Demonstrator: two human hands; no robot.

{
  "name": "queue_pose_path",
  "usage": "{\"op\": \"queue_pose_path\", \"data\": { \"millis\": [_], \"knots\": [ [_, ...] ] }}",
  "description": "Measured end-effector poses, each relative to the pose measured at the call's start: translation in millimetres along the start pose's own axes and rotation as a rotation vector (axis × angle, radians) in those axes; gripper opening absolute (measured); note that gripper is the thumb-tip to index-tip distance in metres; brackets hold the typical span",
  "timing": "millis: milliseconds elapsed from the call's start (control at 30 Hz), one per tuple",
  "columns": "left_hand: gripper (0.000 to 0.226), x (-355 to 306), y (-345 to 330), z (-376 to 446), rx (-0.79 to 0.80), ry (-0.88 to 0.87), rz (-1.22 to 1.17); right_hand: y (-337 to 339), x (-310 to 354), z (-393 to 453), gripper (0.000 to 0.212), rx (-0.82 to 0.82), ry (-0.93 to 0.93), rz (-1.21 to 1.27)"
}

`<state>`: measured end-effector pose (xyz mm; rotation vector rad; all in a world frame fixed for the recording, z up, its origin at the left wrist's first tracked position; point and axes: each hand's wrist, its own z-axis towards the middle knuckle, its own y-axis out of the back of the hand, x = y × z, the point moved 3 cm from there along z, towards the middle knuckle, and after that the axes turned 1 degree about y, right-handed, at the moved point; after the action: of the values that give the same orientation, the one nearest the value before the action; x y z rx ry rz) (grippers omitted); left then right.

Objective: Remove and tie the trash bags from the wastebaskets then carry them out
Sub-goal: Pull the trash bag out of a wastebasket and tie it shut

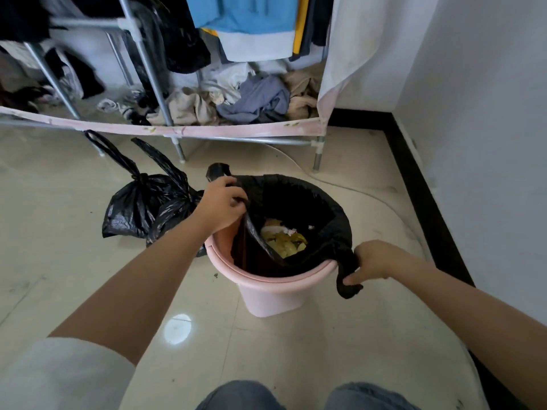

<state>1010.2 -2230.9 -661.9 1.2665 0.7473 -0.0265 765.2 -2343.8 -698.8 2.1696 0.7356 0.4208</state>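
- Two bare hands work at one round pink plastic wastebasket (268, 303) that stands on the glossy cream tiled floor (74, 261), close to the white wall (473, 113) and its dark skirting.
- The left hand (223, 204) has its grip pressed together on the far-left edge of the black plastic trash bag (299, 202) lining the basket; one bag handle loop pokes up just behind the knuckles.
- The right hand (374, 260) pinches the near-right handle of the same bag, which hangs over the rim and down the outer wall.
- Holding opposite edges makes sense: it lets the liner be peeled off the rim evenly and its mouth gathered without tipping the contents.
- On the left side the bag is already off the rim, so bare pink inner wall shows there; on the far and right sides it is still draped over the edge.
- Yellowish food scraps (285, 242) lie at the bottom of the liner, so the load looks light and the lift should need little force.
- Two knotted black trash bags (139, 205) sit on the floor just left of the basket, probably parked there to be carried out together.
- Behind stands a metal-framed fabric wardrobe (165, 84) with hanging and heaped clothes.
- Judged from this, the step in hand is freeing the liner; tying and carrying remain.
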Motion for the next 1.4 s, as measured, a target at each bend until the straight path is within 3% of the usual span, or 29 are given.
{"op": "queue_pose_path", "data": {
  "millis": [100,167,233,300,400,467,533,633,667,767,867,1033,1167,1233,1400],
  "knots": [
    [0.022,3,-1,-4,0.002,0.207,-0.367,-20,-2,6,0.037,0.004,-0.032,0.264],
    [0.031,11,-6,-3,0.003,0.329,-0.639,-36,1,11,0.035,0.032,-0.061,0.399],
    [0.029,24,-9,2,-0.107,0.413,-0.795,-45,1,20,0.033,0.020,-0.104,0.522],
    [0.015,33,-10,5,-0.224,0.514,-0.841,-50,-5,28,0.033,0.026,-0.161,0.577],
    [0.070,42,-11,13,-0.183,0.630,-0.586,-45,-25,25,0.026,0.039,-0.251,0.473],
    [0.083,39,-9,19,-0.146,0.594,-0.524,-31,-41,21,0.040,-0.004,-0.292,0.320],
    [0.076,38,-7,29,-0.127,0.593,-0.503,-11,-54,21,0.043,-0.061,-0.315,0.372],
    [0.014,32,-2,41,-0.125,0.637,-0.463,28,-65,31,0.032,-0.278,-0.246,0.834],
    [0.004,26,1,44,-0.121,0.657,-0.513,44,-64,31,0.029,-0.383,-0.200,1.041],
    [0.008,5,18,57,-0.184,0.696,-0.790,92,-42,15,0.009,-0.547,0.015,1.514],
    [0.017,-18,38,68,-0.214,0.598,-1.057,136,-4,-5,0.022,-0.519,0.270,1.637],
    [0.026,-47,69,71,-0.217,0.301,-1.348,189,51,-29,0.026,-0.488,0.521,1.517],
    [0.029,-64,121,72,-0.368,0.155,-1.367,241,71,-45,0.024,-0.746,0.524,1.398],
    [0.031,-72,157,68,-0.483,0.103,-1.283,271,87,-63,0.015,-0.932,0.537,1.167],
    [0.011,-86,248,35,-0.791,0.141,-0.899,330,163,-124,0.032,-1.233,0.676,0.547]
  ]
}}
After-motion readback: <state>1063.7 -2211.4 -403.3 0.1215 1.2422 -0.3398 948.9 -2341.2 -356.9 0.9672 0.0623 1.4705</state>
